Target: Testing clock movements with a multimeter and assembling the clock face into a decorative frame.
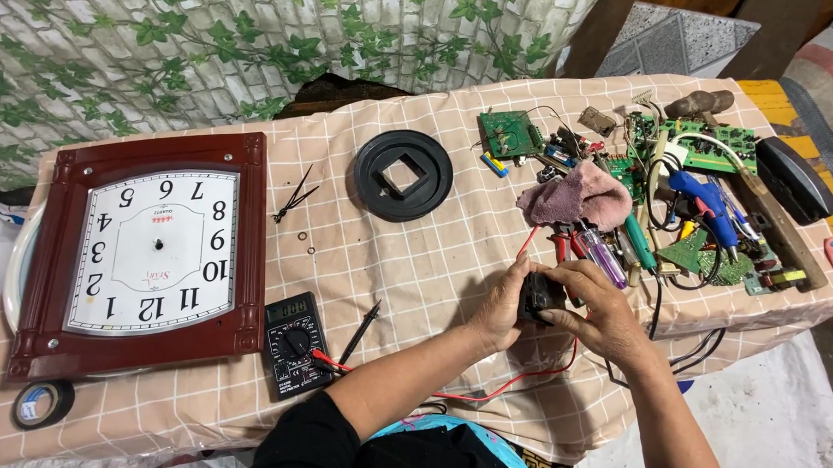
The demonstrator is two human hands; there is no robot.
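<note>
Both my hands hold a small black box-shaped clock mechanism [536, 294] above the checked tablecloth [434, 253]. My left hand [504, 306] cups its left side. My right hand [598, 310] grips its right side from above. A red wire [485, 393] runs from under my hands to a black multimeter [294, 343] near the front edge. A black probe [362, 321] lies beside the meter. The square dark red wall clock [148, 252], without hands, lies face up at the left.
A round black plastic ring [403, 174] lies mid-table, with loose clock hands [295, 197] and tiny rings to its left. Circuit boards [510, 133], screwdrivers [606, 254], a pink rag [575, 195], a hammer [786, 233] and wires crowd the right. A tape roll [41, 403] sits front left.
</note>
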